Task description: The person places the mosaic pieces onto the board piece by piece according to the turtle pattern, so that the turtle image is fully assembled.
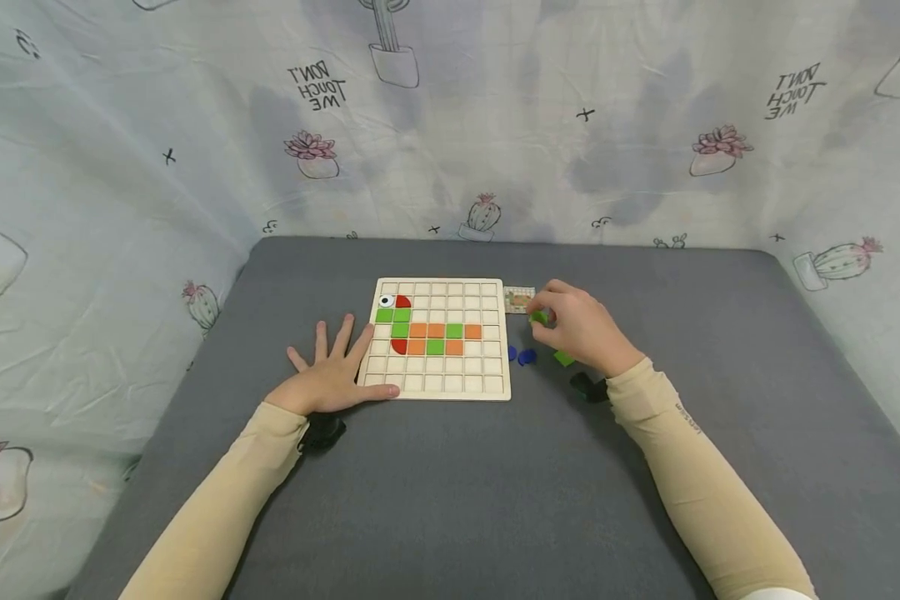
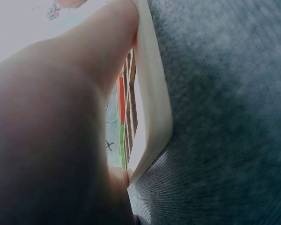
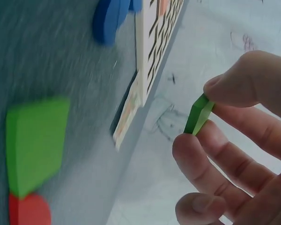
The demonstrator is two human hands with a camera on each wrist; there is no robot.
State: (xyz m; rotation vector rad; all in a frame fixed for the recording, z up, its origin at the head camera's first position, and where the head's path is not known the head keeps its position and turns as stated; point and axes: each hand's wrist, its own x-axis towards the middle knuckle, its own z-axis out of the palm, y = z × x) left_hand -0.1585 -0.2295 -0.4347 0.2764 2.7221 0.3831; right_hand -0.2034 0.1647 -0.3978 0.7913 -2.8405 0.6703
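A wooden grid board [image 1: 450, 385] lies on the table, with green, orange and red tiles and a white eye piece [image 1: 386, 301] set in its cells. Fingers spread, my left hand [image 1: 330, 379] rests at the board's left edge, its thumb on the near left corner. To the right of the board, my right hand [image 1: 581, 325] pinches a green square tile [image 3: 200, 114] between thumb and fingers, above the table. Below that hand lie another green tile [image 3: 40, 143] and a red piece [image 3: 30, 210], the red one seen only in the right wrist view.
Blue pieces [image 1: 527, 357] lie on the grey table [image 1: 450, 492] just right of the board. A small printed card [image 1: 519, 299] sits by the board's far right edge. A patterned cloth [image 1: 525, 150] hangs behind the table.
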